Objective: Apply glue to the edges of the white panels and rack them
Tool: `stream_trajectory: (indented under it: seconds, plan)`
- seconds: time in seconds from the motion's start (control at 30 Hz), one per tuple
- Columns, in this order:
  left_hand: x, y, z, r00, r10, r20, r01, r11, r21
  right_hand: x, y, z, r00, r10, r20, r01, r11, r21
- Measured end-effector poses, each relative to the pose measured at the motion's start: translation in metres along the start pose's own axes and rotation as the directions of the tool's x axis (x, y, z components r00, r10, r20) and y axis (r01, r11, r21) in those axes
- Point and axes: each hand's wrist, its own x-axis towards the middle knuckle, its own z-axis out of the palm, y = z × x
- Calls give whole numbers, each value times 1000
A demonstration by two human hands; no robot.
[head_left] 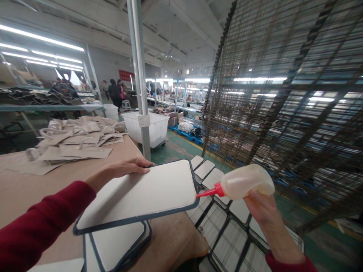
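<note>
Two hands, both closed: the left hand [132, 167] grips the far edge of one dark-rimmed white panel [147, 192]; the right hand [261, 206] clasps one red-nozzled bottle [246, 181], its tip at that panel's right edge. At least two similar panels [117, 241] lie below it.

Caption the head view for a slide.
Left hand holding a panel, right hand a bottle, red nozzle at the panel's rim.

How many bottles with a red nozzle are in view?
1: the bottle in the right hand, its red nozzle at the white panel. Others may be hidden farther back.
</note>
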Motion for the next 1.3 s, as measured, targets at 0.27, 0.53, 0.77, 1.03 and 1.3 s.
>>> stream_trajectory:
  seconds: [0.27, 0.53, 0.77, 1.03, 1.3]
  plan:
    - [3, -11, -7, 997, -6, -75, 8, 1000, 21, 1, 8, -4, 998, 12, -66, -12, 1000, 0]
    - [5, -25, -10, 999, 13, -39, -19, 989, -149, 0, 11, -1, 997, -54, -57, 54, 999, 1]
    - [10, -40, -8, 994, -5, -108, -21, 972, -235, -4, 13, 6, 979, -150, -137, 158, 986, 53]
    - [18, -51, 13, 983, -29, -179, -37, 935, -353, -2, 20, 7, 952, -224, -208, 237, 971, 36]
    - [30, -69, 27, 978, -5, -211, -94, 885, -456, -2, 25, 7, 918, -305, -254, 310, 950, -23]
